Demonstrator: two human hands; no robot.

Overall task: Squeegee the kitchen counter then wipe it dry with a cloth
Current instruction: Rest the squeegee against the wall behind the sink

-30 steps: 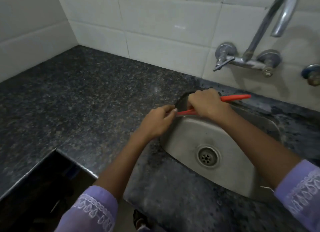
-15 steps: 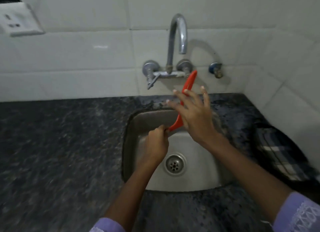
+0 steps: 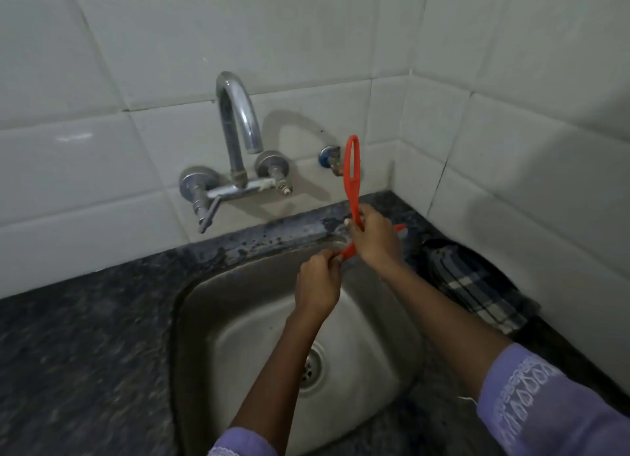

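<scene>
An orange-red plastic squeegee (image 3: 351,172) stands with its looped handle pointing up, over the back right of the steel sink (image 3: 204,305). My right hand (image 3: 375,241) is closed round its lower handle. My left hand (image 3: 318,281) pinches the left end of its blade; the blade is mostly hidden behind my hands. A dark checked cloth (image 3: 477,288) lies crumpled on the speckled black counter (image 3: 85,336), right of the sink by the side wall.
A chrome wall tap (image 3: 238,125) curves over the sink's back edge, with a small blue-capped valve (image 3: 329,157) to its right. White tiled walls meet in a corner at the right. The sink drain (image 3: 312,367) sits below my left forearm.
The view swung right from the left counter to the sink. The squeegee turned from lying flat to handle-up, and my right hand closed round it after being spread.
</scene>
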